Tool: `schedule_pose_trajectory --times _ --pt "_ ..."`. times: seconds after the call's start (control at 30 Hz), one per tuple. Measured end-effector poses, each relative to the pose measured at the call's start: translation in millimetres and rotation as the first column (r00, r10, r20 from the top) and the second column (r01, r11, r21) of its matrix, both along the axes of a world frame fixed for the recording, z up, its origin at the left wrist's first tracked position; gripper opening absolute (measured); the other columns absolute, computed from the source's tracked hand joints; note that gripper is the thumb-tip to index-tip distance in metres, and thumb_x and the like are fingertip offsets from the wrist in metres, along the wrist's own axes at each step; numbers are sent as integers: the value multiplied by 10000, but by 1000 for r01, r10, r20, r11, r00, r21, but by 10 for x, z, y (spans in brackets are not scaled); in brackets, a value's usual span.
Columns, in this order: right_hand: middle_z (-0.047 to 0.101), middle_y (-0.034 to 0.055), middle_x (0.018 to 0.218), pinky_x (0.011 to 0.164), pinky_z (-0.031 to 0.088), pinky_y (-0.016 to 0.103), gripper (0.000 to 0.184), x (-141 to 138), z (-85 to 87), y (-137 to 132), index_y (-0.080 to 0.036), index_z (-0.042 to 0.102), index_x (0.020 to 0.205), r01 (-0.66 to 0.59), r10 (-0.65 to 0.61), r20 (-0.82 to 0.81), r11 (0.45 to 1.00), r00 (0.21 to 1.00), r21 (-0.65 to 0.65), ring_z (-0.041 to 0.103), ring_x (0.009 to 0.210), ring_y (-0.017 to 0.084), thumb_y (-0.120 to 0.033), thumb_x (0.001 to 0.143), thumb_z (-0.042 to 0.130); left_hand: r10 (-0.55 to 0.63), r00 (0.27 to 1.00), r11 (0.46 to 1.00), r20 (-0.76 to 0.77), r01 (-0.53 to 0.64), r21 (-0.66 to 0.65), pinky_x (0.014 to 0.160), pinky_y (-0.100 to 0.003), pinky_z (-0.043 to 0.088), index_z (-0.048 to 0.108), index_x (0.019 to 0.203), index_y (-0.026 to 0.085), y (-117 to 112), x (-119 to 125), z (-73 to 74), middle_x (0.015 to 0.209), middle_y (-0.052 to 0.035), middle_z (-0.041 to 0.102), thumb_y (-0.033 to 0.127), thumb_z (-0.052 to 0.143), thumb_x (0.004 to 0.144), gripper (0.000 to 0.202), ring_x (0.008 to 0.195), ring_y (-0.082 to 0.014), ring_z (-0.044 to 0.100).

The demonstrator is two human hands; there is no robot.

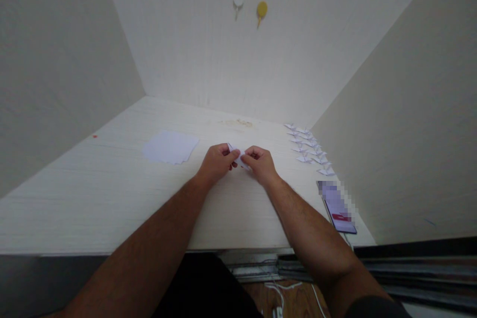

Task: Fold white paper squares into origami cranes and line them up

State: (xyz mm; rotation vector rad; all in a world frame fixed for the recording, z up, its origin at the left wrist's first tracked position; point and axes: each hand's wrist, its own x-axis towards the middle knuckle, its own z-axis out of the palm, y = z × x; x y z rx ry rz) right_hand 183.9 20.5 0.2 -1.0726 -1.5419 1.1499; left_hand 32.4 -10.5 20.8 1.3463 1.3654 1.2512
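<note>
One pale surface [112, 198] carries overlapping sheets [171, 147] at left, a phone [335, 206] at right; left hand [216, 161] and right hand [263, 164] both pinch a folded paper [239, 160] between them, mid-surface, and small folded shapes [309, 143] lie in rows beyond the phone.

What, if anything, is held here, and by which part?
A small folded white paper, pinched near its left end by the left hand and near its right end by the right hand.
</note>
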Motion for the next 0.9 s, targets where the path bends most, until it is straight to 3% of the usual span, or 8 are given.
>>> schedule_pose_trajectory --times 0.4,0.9 --pt "462 -56 538 504 283 249 168 -22 32 -59 -207 557 628 37 -42 38 993 998 114 370 497 93 -326 692 657 6 1000 998 -16 -5 64 538 -231 379 617 659 164 -3 3 -7 525 43 537 322 631 755 185 520 -105 475" --pt "444 -60 505 480 259 232 221 -37 40 -70 -195 553 607 87 -101 85 984 991 156 350 489 83 -366 701 656 8 1000 997 7 -9 73 518 -235 345 580 593 166 -15 28 23 498 48 513 323 660 710 211 501 -96 433"
